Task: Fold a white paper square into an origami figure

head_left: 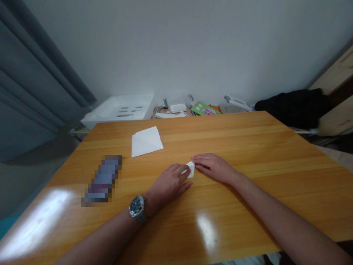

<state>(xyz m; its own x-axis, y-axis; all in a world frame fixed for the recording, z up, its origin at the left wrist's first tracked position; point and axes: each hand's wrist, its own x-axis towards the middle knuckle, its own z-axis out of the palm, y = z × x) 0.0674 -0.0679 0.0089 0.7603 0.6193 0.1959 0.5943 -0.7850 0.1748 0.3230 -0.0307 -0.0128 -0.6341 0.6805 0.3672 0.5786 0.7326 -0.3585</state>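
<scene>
A small piece of folded white paper [191, 170] lies on the wooden table, partly hidden under fingers. My left hand [172, 181], with a metal watch [137, 207] at its wrist, holds the paper down against the tabletop. Its forefinger rests over the paper, and the thumb stretches out along the near side. From the other side, my right hand [211, 166] lies palm down with its fingers extended close together. Those fingertips reach the paper's right corner; whether they press on it I cannot tell.
Stacked white paper sheets [147, 141] lie farther back on the table [248, 147]. A blurred-out, phone-like dark object [103, 180] is at the left. Beyond the far edge are a white moulded tray [124, 106], a green booklet [204, 108] and black cloth [293, 108].
</scene>
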